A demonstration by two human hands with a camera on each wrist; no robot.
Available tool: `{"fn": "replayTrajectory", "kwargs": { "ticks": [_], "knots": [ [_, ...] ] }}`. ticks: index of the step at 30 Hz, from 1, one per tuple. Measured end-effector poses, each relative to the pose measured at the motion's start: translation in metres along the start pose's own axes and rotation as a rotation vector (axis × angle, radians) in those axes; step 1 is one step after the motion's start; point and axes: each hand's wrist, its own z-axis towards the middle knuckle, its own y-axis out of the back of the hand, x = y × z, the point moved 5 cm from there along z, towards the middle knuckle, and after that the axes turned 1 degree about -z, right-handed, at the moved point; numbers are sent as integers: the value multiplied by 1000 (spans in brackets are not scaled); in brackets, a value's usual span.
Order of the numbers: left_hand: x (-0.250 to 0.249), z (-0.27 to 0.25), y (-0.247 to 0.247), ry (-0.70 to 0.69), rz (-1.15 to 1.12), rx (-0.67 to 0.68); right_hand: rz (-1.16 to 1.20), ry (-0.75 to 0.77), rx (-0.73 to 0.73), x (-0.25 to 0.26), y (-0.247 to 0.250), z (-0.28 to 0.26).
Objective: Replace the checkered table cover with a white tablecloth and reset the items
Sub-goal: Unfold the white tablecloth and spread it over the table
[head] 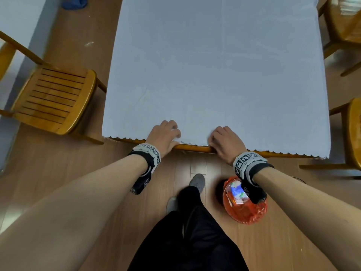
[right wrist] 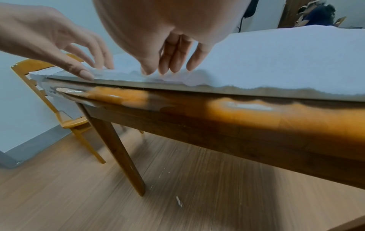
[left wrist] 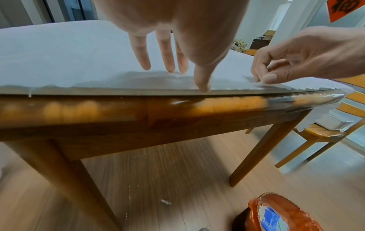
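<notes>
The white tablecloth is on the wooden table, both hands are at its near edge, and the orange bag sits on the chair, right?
Not quite. The orange plastic bag sits on the wooden floor, as the head view shows. The rest is right.

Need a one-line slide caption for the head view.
Both hands, left hand and right hand, adjust the white tablecloth at the table's near edge.

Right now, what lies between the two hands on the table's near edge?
Only bare white tablecloth, slightly rumpled, between left hand and right hand; head view shows it.
</notes>
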Motion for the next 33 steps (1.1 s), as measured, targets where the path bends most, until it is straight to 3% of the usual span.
{"fn": "replayTrajectory", "kwargs": {
  "ticks": [4, 9, 13, 16, 33],
  "knots": [
    [-2, -10, -3, 11, -22, -75, 55, -151, 58, 3, 1, -11],
    [-7, -18, 3, 86, -117, -126, -48, -114, -31, 8, 0, -33],
    [-11, -22, 13, 82, -73, -170, -170, -203, -87, 3, 4, -30],
    [-13, -24, 18, 66, -46, -178, -121, -257, -154, 1, 9, -27],
    [-20, -53, -32, 61, 15, 57, 88, -284, -27, 3, -32, -68]
  ]
}}
